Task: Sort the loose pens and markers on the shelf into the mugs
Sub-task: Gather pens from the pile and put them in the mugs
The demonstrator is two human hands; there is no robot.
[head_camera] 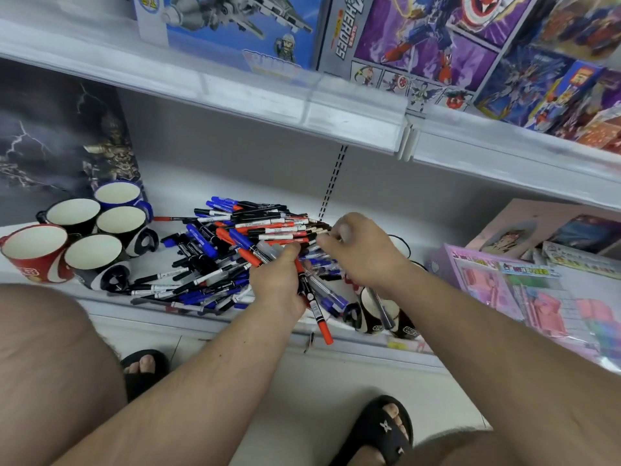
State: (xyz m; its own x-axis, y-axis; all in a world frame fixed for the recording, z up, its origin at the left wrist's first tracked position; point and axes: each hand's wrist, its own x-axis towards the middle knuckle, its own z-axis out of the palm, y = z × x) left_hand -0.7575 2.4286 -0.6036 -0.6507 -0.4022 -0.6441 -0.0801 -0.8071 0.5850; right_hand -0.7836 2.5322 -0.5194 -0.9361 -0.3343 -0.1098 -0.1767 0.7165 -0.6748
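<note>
Materials and finishes, lower toy-aisle shelf, as I read them from the head view.

I log the pens and markers (235, 250) as smooth plastic, slightly glossy, with red, blue and black caps and white or grey barrels. The mugs (90, 237) look like glazed ceramic: shiny printed outsides, matt cream insides. I note the shelf (174, 183) as painted metal, smooth and pale grey, with a clear glossy plastic price strip (336, 119) on the shelf above. The toy boxes (420, 45) read as printed cardboard with a sheen. The pink packs (504, 284) look film-wrapped and glossy. I list the sandals (379, 432) as matt black, rubbery.
</note>
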